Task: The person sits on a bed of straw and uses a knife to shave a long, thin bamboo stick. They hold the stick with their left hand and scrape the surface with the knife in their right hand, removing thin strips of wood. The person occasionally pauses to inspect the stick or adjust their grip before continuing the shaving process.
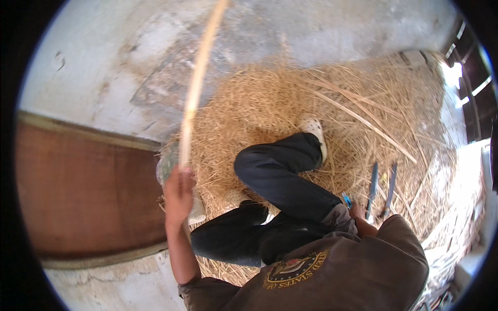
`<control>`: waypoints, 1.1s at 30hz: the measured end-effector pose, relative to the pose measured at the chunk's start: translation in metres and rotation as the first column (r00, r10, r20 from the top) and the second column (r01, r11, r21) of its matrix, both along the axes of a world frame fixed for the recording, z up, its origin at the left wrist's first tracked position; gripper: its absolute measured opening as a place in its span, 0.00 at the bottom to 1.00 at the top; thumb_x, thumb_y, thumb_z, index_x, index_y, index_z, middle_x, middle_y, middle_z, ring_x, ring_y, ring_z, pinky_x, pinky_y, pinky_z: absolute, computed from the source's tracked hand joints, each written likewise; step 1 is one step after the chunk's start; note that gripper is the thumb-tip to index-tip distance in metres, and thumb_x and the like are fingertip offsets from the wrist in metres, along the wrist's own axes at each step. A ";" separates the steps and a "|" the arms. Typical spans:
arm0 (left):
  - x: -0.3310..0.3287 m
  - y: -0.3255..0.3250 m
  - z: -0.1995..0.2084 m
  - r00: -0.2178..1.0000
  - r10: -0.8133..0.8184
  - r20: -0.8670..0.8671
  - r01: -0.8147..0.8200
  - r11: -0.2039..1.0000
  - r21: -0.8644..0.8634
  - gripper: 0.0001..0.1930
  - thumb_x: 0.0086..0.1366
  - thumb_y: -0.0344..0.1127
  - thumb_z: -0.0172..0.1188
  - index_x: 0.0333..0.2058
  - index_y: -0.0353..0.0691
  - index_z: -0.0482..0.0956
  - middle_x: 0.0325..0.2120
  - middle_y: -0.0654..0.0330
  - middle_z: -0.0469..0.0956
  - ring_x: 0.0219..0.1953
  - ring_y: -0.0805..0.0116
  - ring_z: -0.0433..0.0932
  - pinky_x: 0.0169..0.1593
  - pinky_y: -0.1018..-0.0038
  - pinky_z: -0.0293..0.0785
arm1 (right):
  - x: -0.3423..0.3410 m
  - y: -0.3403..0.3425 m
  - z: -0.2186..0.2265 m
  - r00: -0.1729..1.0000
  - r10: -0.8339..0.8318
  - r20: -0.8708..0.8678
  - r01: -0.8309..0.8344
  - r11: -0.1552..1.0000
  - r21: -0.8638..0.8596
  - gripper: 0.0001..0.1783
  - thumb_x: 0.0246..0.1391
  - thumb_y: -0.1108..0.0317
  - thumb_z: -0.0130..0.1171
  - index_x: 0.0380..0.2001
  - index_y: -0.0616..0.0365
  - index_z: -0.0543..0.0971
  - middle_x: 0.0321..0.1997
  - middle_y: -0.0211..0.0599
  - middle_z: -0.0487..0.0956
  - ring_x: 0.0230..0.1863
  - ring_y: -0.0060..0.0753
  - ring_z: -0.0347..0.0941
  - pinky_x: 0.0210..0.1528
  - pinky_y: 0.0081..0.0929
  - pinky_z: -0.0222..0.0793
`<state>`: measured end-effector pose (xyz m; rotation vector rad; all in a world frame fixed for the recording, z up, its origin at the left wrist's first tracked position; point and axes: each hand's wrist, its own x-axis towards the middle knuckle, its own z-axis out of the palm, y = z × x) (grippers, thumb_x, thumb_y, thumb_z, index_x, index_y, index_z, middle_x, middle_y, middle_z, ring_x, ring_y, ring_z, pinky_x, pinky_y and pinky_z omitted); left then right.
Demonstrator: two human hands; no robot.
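Observation:
My left hand [180, 189] is closed round the lower end of a long, pale, flat strip [196, 88], which looks like split bamboo. The strip stands up and runs past the top edge of the view, slightly blurred. Down at the right, beside my bent leg, is my right hand [358, 210], its fingers mostly hidden. A small blue object [346, 198] shows right against it; whether I hold it is unclear. Just right of that hand, two long dark-bladed knives [373, 184] lie side by side on the shavings.
Heaped straw-like shavings [259, 98] cover the floor around my legs. Several long pale strips [371, 114] lie across them at the right. A brown wooden panel [93, 192] is at the left, a stained pale wall [332, 31] beyond the heap. My foot wears a white clog [316, 132].

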<state>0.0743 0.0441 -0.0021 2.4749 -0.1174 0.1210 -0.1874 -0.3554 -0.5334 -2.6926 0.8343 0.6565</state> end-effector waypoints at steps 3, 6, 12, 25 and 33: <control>-0.006 -0.014 -0.009 0.980 -0.033 -0.196 0.006 0.991 -0.136 0.13 0.71 0.40 0.46 0.33 0.37 0.71 0.18 0.68 0.65 0.20 0.80 0.62 0.23 0.79 0.58 | 0.025 -0.003 0.000 0.981 -0.009 -0.196 0.051 0.976 0.210 0.21 0.44 0.61 0.60 0.43 0.56 0.78 0.43 0.48 0.79 0.46 0.50 0.76 0.50 0.44 0.70; -0.018 -0.021 -0.015 0.945 -0.089 -0.314 -0.011 0.953 -0.303 0.15 0.71 0.43 0.46 0.31 0.39 0.70 0.17 0.69 0.64 0.19 0.81 0.61 0.23 0.80 0.58 | 0.060 -0.014 0.053 0.940 0.237 -0.245 -0.163 0.944 0.289 0.18 0.43 0.65 0.57 0.40 0.58 0.79 0.42 0.48 0.80 0.47 0.49 0.76 0.50 0.42 0.71; -0.041 -0.029 -0.034 0.896 -0.165 -0.411 -0.087 0.844 -0.529 0.15 0.71 0.45 0.45 0.31 0.41 0.69 0.16 0.70 0.63 0.16 0.83 0.61 0.20 0.83 0.59 | 0.138 -0.057 0.204 0.956 0.153 0.252 -0.192 0.972 0.138 0.13 0.46 0.61 0.55 0.31 0.61 0.75 0.30 0.56 0.78 0.37 0.58 0.76 0.41 0.48 0.71; -0.079 -0.032 -0.071 0.917 -0.214 -0.337 -0.037 0.794 -0.606 0.12 0.71 0.41 0.46 0.32 0.40 0.69 0.17 0.69 0.64 0.20 0.82 0.64 0.23 0.82 0.62 | 0.354 0.168 0.487 0.761 -0.414 0.499 -0.530 0.046 0.847 0.11 0.58 0.62 0.59 0.36 0.60 0.77 0.15 0.18 0.63 0.14 0.10 0.56 0.16 0.14 0.49; -0.026 -0.014 -0.046 0.924 -0.347 -0.163 0.019 0.467 -0.884 0.21 0.73 0.43 0.41 0.57 0.37 0.61 0.22 0.66 0.69 0.18 0.79 0.69 0.22 0.83 0.68 | 0.405 0.230 0.495 0.939 0.024 0.342 -0.292 -0.466 0.835 0.15 0.61 0.57 0.53 0.36 0.59 0.75 0.13 0.20 0.59 0.12 0.13 0.52 0.15 0.17 0.52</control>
